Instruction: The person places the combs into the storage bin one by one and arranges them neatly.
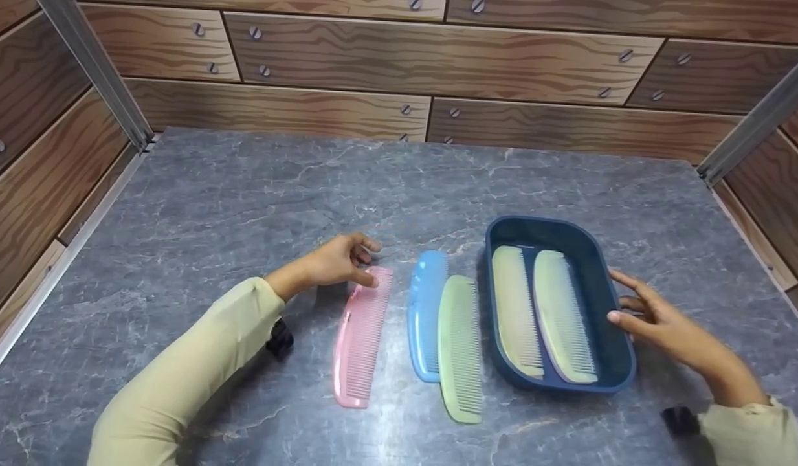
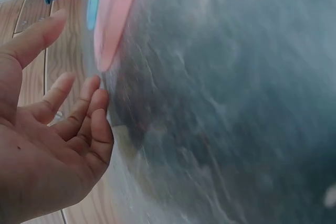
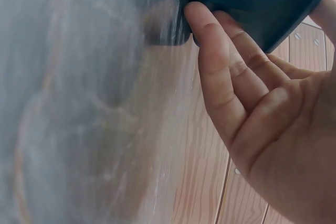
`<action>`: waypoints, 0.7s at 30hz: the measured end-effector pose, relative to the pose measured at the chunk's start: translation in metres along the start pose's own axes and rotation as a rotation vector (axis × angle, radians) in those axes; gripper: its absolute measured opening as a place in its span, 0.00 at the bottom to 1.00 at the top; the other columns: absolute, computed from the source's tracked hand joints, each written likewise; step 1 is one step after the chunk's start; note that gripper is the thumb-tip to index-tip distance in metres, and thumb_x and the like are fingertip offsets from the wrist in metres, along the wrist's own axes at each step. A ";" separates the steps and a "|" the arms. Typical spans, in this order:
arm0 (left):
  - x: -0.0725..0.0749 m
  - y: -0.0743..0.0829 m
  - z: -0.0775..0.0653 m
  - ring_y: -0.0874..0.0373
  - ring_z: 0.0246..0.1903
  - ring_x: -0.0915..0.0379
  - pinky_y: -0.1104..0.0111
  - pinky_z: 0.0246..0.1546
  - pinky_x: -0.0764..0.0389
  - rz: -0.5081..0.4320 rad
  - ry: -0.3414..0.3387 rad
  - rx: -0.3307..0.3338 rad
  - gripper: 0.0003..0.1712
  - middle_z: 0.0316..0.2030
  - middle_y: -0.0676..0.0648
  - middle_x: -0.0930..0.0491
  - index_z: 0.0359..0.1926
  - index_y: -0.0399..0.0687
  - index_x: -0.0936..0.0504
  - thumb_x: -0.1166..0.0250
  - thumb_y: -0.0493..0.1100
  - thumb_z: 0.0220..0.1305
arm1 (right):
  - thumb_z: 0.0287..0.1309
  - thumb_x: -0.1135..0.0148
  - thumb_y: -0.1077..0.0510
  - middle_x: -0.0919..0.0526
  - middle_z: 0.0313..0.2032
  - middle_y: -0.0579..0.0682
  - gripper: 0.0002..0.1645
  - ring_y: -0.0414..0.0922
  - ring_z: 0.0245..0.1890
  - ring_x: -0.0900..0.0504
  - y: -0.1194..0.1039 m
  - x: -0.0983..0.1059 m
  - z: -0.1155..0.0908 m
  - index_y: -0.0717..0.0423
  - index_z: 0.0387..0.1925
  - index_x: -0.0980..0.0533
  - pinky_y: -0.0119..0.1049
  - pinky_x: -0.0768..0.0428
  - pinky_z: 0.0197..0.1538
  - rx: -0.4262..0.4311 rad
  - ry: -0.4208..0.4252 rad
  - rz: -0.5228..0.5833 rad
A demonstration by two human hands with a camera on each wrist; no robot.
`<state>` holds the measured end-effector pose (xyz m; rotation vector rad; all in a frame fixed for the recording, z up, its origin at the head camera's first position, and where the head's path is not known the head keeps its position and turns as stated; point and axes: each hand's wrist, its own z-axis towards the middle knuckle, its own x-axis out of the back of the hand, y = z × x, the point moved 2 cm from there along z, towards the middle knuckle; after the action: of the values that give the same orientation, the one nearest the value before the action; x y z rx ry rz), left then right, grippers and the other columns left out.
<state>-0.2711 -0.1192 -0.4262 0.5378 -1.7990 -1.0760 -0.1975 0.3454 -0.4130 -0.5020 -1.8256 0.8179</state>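
A pink comb [image 1: 362, 340] lies on the table at the left of the group. Over its far end is my left hand [image 1: 337, 260]; the thumb overlaps the comb in the head view, while the left wrist view shows loosely bent fingers with nothing between them. To the right lie a blue comb [image 1: 426, 317] and a light green comb [image 1: 459, 349], side by side. A dark blue plastic box [image 1: 602, 259] holds two pale green-yellow combs [image 1: 516, 310]. My right hand [image 1: 670, 327] holds the box's right side, thumb at the rim and fingers against the outer wall.
The grey marbled tabletop [image 1: 276, 188] extends around the combs and box. Wood-patterned panels [image 1: 373, 58] stand behind it and at both sides, with metal posts [image 1: 101, 71] at the back corners.
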 end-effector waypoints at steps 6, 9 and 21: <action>0.001 -0.005 -0.002 0.55 0.40 0.32 0.71 0.43 0.31 0.074 -0.019 0.028 0.33 0.40 0.43 0.26 0.53 0.35 0.27 0.28 0.37 0.42 | 0.65 0.50 0.51 0.39 0.61 0.74 0.43 0.23 0.43 0.28 -0.001 0.002 0.000 0.46 0.72 0.62 0.42 0.22 0.44 0.005 -0.012 0.022; 0.000 -0.006 -0.004 0.57 0.39 0.34 0.72 0.41 0.33 0.108 -0.041 0.037 0.32 0.38 0.46 0.28 0.53 0.36 0.26 0.28 0.36 0.42 | 0.65 0.50 0.51 0.38 0.61 0.74 0.43 0.23 0.43 0.28 -0.001 0.001 -0.001 0.46 0.72 0.61 0.37 0.22 0.41 0.018 -0.006 0.003; 0.002 -0.006 -0.011 0.53 0.44 0.33 0.63 0.49 0.30 0.304 -0.069 0.011 0.39 0.45 0.43 0.28 0.58 0.43 0.27 0.26 0.42 0.40 | 0.66 0.51 0.50 0.40 0.61 0.74 0.43 0.47 0.52 0.25 0.000 0.000 -0.001 0.45 0.72 0.62 0.48 0.21 0.46 -0.004 -0.014 0.021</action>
<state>-0.2627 -0.1283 -0.4289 0.2247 -1.8751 -0.8835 -0.1967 0.3458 -0.4126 -0.5200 -1.8380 0.8337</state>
